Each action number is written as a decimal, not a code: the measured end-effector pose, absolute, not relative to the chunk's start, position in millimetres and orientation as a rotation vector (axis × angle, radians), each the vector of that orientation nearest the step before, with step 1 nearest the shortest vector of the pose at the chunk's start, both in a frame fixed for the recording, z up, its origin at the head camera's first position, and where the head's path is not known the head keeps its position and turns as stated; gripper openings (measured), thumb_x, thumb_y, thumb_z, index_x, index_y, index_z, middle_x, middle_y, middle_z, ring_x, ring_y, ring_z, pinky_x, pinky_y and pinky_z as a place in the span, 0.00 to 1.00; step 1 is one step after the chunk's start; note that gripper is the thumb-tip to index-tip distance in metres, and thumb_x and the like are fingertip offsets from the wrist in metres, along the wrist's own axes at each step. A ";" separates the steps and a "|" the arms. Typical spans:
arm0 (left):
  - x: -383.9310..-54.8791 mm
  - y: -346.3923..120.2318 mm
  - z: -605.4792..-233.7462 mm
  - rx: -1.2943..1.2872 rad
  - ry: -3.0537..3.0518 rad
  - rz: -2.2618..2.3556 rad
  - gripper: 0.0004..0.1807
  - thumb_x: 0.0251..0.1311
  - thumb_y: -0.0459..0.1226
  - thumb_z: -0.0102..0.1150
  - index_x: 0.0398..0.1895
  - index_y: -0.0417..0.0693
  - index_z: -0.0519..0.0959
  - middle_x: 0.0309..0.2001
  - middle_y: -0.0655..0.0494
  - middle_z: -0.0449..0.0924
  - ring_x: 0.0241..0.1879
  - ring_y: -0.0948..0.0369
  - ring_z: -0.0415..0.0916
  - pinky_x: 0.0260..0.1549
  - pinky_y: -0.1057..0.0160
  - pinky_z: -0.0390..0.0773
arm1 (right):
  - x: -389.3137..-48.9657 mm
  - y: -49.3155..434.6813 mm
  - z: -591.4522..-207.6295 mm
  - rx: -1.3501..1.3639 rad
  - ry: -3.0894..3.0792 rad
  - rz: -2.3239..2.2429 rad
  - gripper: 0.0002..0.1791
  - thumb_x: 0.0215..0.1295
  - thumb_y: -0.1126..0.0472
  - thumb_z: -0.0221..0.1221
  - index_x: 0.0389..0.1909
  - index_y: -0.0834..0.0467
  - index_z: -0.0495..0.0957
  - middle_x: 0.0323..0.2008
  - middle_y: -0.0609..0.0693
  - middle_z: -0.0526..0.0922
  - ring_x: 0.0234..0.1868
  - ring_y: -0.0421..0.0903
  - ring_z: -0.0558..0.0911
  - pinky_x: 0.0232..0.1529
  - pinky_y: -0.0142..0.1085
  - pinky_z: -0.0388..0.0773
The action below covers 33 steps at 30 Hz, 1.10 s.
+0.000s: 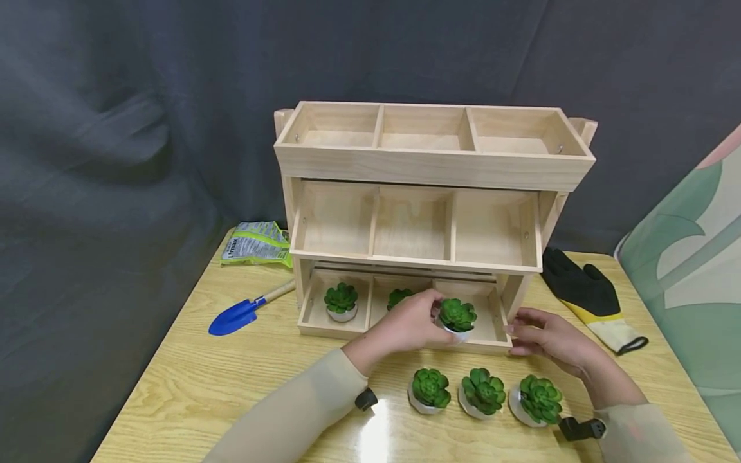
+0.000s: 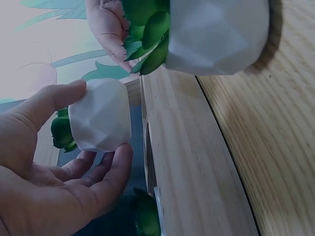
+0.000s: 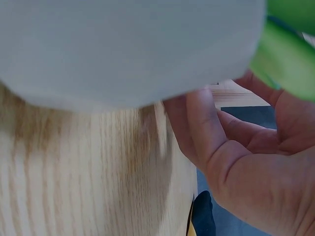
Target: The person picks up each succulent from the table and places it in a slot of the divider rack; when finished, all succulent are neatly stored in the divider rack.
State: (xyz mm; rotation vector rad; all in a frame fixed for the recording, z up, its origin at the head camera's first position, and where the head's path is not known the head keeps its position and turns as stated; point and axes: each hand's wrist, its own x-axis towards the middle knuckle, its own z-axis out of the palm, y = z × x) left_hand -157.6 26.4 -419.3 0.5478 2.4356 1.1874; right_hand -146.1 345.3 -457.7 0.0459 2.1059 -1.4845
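Observation:
My left hand (image 1: 413, 321) pinches a green succulent in a white faceted pot (image 1: 457, 316) between thumb and fingers. It is over the right compartment of the bottom tray (image 1: 336, 331) of a wooden three-tier shelf (image 1: 434, 168). Another potted succulent (image 1: 341, 301) sits in the tray's left compartment. A third succulent (image 1: 399, 297) in the middle one is partly behind my left hand. At the tray's right end, the fingers of my right hand (image 1: 550, 341) touch the wood; in the right wrist view a near pot (image 3: 128, 49) covers part of their contact.
In front of the shelf stand three potted succulents (image 1: 483, 391) in a row. A blue trowel (image 1: 234, 316) and a green and grey bag (image 1: 257, 244) lie to the left. A black and yellow glove (image 1: 587, 286) lies on the right of the wooden table (image 1: 191, 386).

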 end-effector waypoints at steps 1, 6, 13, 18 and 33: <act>-158.3 29.0 -419.5 0.540 2.446 1.177 0.42 0.54 0.48 0.82 0.71 0.47 0.75 0.57 0.55 0.85 0.51 0.64 0.82 0.53 0.65 0.84 | -145.9 345.3 -457.7 0.043 2.103 -1.487 0.46 0.83 0.56 0.56 0.83 0.76 0.40 0.77 0.81 0.56 0.52 0.41 0.88 0.55 0.39 0.90; -162.7 41.0 -421.8 0.495 2.486 1.133 0.42 0.54 0.50 0.82 0.71 0.48 0.76 0.60 0.54 0.85 0.55 0.61 0.83 0.56 0.62 0.84 | -146.1 344.9 -457.4 0.038 2.103 -1.483 0.46 0.84 0.56 0.55 0.82 0.77 0.40 0.77 0.81 0.57 0.52 0.42 0.88 0.55 0.39 0.90; -169.2 51.9 -426.8 0.516 2.538 1.092 0.38 0.54 0.51 0.82 0.67 0.50 0.78 0.56 0.55 0.87 0.50 0.62 0.84 0.51 0.62 0.85 | -147.1 345.4 -458.2 0.044 2.095 -1.481 0.46 0.84 0.55 0.56 0.83 0.76 0.40 0.77 0.81 0.57 0.52 0.41 0.88 0.55 0.38 0.90; -171.4 63.1 -424.5 0.541 2.614 0.996 0.37 0.54 0.51 0.81 0.67 0.51 0.79 0.57 0.56 0.88 0.51 0.61 0.86 0.51 0.64 0.86 | -146.9 345.7 -457.7 0.040 2.091 -1.481 0.47 0.83 0.55 0.56 0.83 0.75 0.40 0.78 0.81 0.55 0.53 0.42 0.88 0.55 0.38 0.90; -179.7 89.9 -422.7 0.497 2.630 0.824 0.39 0.57 0.52 0.80 0.71 0.52 0.77 0.46 0.58 0.90 0.27 0.66 0.81 0.36 0.68 0.82 | -146.6 347.3 -459.0 0.020 2.092 -1.484 0.44 0.85 0.56 0.53 0.83 0.76 0.40 0.77 0.82 0.56 0.53 0.42 0.88 0.55 0.39 0.90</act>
